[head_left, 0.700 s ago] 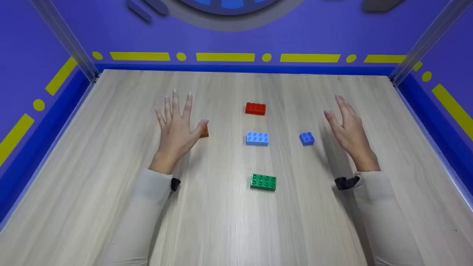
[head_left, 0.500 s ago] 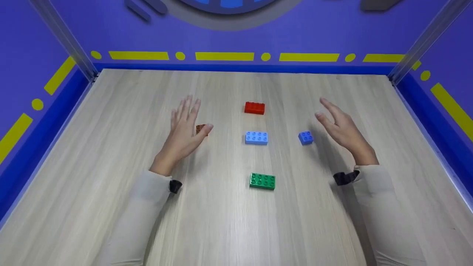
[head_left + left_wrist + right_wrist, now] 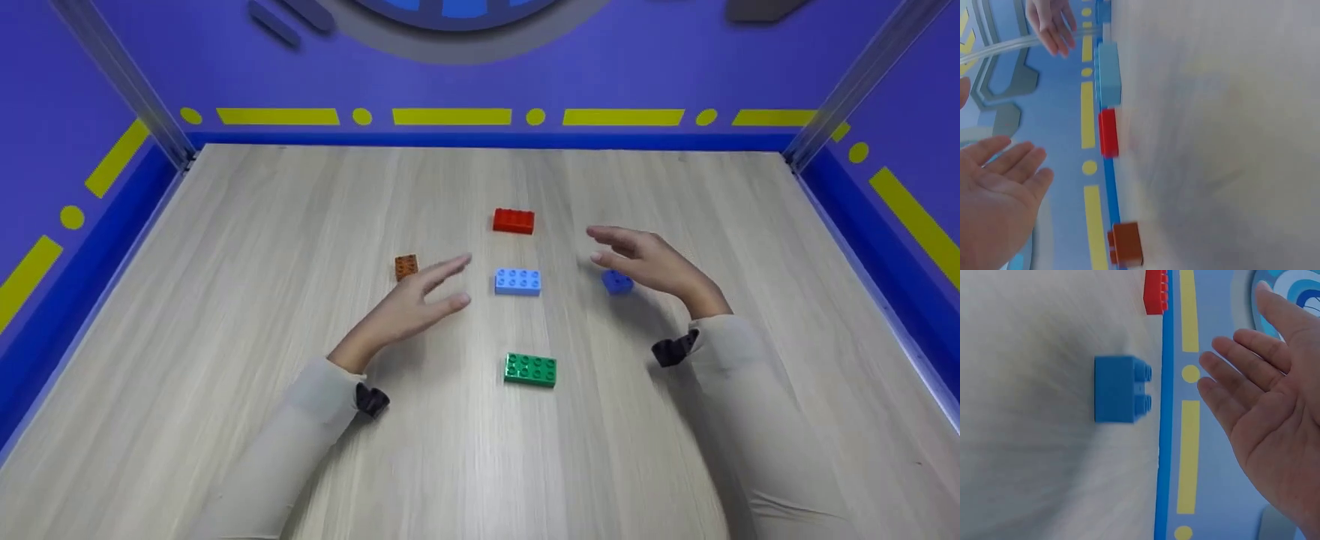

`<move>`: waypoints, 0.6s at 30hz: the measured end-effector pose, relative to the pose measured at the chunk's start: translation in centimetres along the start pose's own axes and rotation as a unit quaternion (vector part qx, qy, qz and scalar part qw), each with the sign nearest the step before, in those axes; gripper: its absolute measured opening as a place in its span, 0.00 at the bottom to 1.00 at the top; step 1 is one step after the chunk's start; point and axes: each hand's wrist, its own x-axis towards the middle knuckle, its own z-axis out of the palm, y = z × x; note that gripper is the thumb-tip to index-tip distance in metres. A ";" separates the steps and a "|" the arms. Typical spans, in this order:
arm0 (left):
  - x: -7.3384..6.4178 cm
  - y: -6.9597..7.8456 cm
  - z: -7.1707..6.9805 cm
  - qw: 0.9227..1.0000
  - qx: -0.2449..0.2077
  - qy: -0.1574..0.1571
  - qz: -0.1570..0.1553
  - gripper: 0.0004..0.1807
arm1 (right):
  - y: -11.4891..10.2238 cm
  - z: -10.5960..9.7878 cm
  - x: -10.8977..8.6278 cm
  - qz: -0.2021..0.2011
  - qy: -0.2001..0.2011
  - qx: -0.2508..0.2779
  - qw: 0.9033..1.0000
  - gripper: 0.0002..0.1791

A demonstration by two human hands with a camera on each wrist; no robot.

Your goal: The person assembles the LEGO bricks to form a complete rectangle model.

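My left hand hovers over the table between the small orange-brown brick and the light blue brick. Its fingers are extended, the thumb apart from them, and nothing is in its grasp. On the other side, my right hand hangs above the small blue brick, partly covering it in the head view. The right wrist view shows that hand's fingers loosely extended and apart from the blue brick. A red brick lies behind the light blue one, a green brick in front.
A wood-grain table carries the bricks, spaced apart in a cross-like layout. Blue-purple panels with yellow markings stand along its back and both sides. A black wrist camera sits on the left cuff, another on the right.
Both hands have moved inward toward the middle. The left hand has turned and uncovered the orange-brown brick; the right has come over the small blue brick. The bricks stay where they were.
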 end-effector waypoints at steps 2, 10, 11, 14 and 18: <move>0.1 0.0 0.5 1.000 -0.022 -0.020 0.005 0.33 | -0.2 0.3 0.4 0.003 -0.010 0.002 1.000 0.31; 0.3 0.3 2.3 0.995 -0.045 -0.090 0.012 0.35 | -1.1 1.6 2.0 0.039 -0.043 -0.016 0.998 0.31; 0.3 0.4 2.5 0.994 -0.048 -0.096 0.012 0.34 | -1.2 1.8 2.1 0.043 -0.046 -0.017 0.998 0.31; 0.4 0.6 3.1 0.992 -0.056 -0.113 0.010 0.33 | -1.7 2.2 2.7 0.044 -0.054 -0.022 0.997 0.31; 0.5 0.6 3.8 0.990 -0.049 -0.130 0.006 0.31 | -2.2 2.9 3.4 0.033 -0.068 -0.034 0.997 0.29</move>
